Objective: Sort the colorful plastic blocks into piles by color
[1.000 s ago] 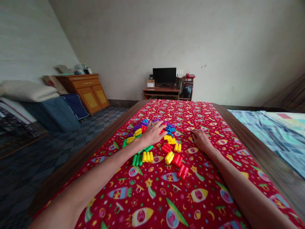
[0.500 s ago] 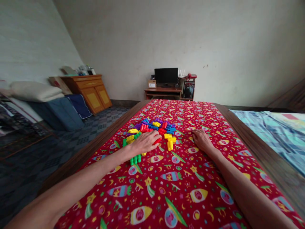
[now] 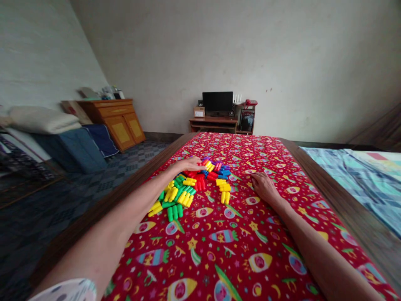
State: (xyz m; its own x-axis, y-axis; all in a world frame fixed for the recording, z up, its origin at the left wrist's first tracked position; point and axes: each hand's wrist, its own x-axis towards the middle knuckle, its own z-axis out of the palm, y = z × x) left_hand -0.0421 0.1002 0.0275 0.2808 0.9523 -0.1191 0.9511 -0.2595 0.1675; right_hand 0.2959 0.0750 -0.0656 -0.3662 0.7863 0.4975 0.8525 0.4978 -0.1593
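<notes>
My left hand [image 3: 191, 164] reaches over the far left side of a pile of plastic toy blocks, fingers bent down among red and purple ones. Its fingertips are partly hidden, and what they grip is unclear. Close by lie red blocks [image 3: 200, 182], blue blocks [image 3: 224, 172] and a yellow block [image 3: 209, 166]. Nearer me, green blocks [image 3: 174, 212] mix with yellow ones [image 3: 185, 199]. A pair of yellow blocks [image 3: 224, 197] sits apart on the right. My right hand [image 3: 264, 185] rests on the red cloth, fingers loosely bent, holding nothing.
A red patterned cloth [image 3: 219, 259] covers the table, whose wooden edge [image 3: 316, 184] shows at both sides. Beyond stands a desk with a monitor [image 3: 217, 101]. A wooden cabinet [image 3: 120, 121] is at left, and a bed with a checked sheet [image 3: 351, 175] at right.
My left hand has moved away from me, from a red block at the pile's near side to its far left. More green, yellow and red blocks are uncovered. The right hand stays put.
</notes>
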